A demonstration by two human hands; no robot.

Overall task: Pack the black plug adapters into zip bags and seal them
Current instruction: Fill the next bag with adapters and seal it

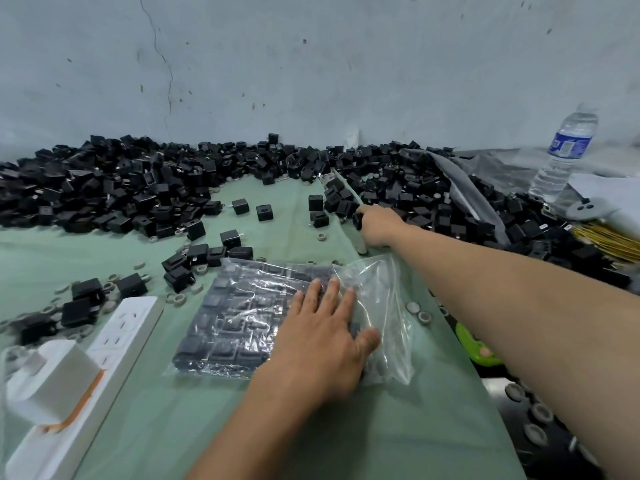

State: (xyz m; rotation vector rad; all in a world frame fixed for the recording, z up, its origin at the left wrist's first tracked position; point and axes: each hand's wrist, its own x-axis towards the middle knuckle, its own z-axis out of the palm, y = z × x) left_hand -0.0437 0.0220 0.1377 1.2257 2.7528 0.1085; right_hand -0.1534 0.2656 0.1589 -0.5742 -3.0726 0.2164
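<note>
Zip bag (377, 299) lies flat on the green desk (311, 427), near centre, with packed adapters (228, 323) in rows inside. Left hand (322, 330) rests on it, fingers straight and spread, likely pinning the rows. The bag's right end is slack, apparently unsealed. Right hand (375, 225) is out at the far pile (138, 188), fingers curled round one black plug adapter (357, 220), probably the next to go in.
</note>
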